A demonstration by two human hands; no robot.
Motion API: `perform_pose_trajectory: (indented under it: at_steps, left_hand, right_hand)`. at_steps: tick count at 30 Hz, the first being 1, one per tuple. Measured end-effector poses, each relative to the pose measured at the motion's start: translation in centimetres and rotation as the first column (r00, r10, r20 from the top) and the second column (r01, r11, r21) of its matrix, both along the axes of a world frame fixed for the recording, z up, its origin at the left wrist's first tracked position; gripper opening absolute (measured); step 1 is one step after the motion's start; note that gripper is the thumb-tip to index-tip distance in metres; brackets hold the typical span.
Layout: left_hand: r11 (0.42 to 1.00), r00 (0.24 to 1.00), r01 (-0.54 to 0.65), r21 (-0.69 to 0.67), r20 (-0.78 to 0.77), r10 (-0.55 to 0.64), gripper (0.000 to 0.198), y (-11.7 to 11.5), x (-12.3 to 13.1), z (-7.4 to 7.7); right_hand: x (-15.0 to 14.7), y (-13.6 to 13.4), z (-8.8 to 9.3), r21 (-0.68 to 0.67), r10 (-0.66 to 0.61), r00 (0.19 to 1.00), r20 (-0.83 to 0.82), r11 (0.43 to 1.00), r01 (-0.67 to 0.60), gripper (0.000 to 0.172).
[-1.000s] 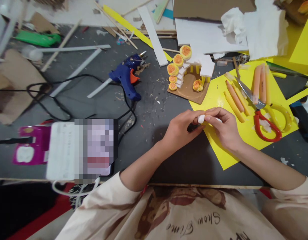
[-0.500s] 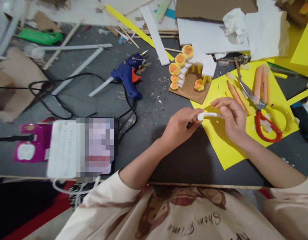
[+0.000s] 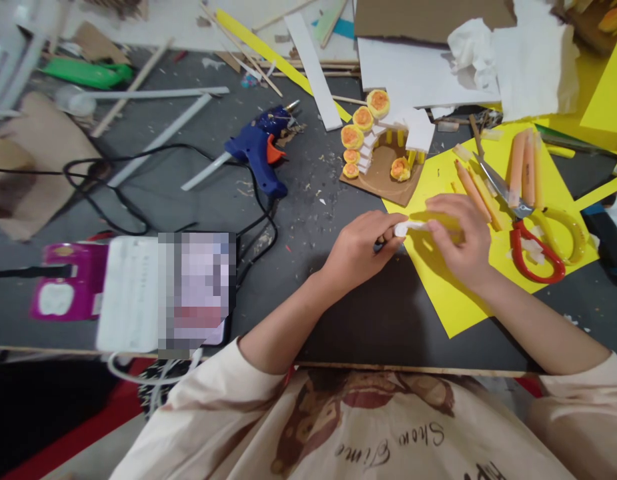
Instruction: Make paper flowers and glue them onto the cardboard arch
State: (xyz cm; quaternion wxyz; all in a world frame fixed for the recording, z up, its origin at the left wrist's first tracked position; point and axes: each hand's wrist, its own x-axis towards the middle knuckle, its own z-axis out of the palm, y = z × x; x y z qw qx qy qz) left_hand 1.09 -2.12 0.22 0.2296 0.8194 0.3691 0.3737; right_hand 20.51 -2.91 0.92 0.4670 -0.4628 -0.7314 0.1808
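Observation:
Between my hands, low over the yellow sheet's left edge, is a small white rolled strip (image 3: pixel 401 230); I cannot make out its material. My left hand (image 3: pixel 364 243) is closed, pinching the thicker rolled end between thumb and fingers. The thin tail of the strip runs to my right hand (image 3: pixel 463 237), whose thumb and fingers close on it, the fingers slightly blurred. Just beyond my hands stands a small cardboard model (image 3: pixel 383 177) with white steps and round yellow-orange flowers. Under my right hand lies the yellow sheet (image 3: pixel 451 313).
Red-and-yellow scissors (image 3: pixel 535 250) and orange sticks (image 3: pixel 523 167) lie on the yellow sheet. A blue glue gun (image 3: pixel 258 147) with its black cord rests to the left. A phone (image 3: pixel 208 287) and white power bank (image 3: pixel 128 293) are near the front edge. White board (image 3: pixel 418 73) is at the back.
My right hand has shifted slightly left along the strip, and its fingers have moved. Less of the white tail shows between the hands. The left hand keeps its pinch.

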Motion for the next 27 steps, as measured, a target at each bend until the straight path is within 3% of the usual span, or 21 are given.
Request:
perform_pose_trajectory:
  at_steps: [4,9,15,22,27]
  left_hand:
    - [0.999,1.0,0.014,-0.046,-0.008,-0.015,0.018,-0.04,-0.12,0.38]
    - [0.992,0.996,0.041,-0.12,0.08,-0.032,0.015,-0.09,0.02,0.72]
    - [0.991,0.992,0.028,-0.131,0.128,-0.011,0.014,-0.11,0.21,0.43]
    - [0.999,1.0,0.003,-0.033,0.026,-0.002,0.014,-0.18,0.21,0.27]
    - [0.999,0.999,-0.026,0.044,-0.045,0.028,0.014,-0.08,0.19,-0.04]
  right_hand:
    - [0.0,-0.23,-0.4,0.084,0.13,0.97,0.207,0.985,-0.15,0.02]
    - [-0.04,-0.3,-0.62,0.133,0.117,0.951,0.287,0.978,-0.16,0.021]
    - [-0.16,-0.45,-0.66,0.103,0.123,0.963,0.238,0.983,-0.151,0.02]
    - [-0.23,-0.6,-0.43,0.065,0.122,0.985,0.12,0.989,-0.13,0.016]
    - [-0.53,-0.84,0.03,-0.088,0.06,0.997,0.053,0.995,-0.055,0.011]
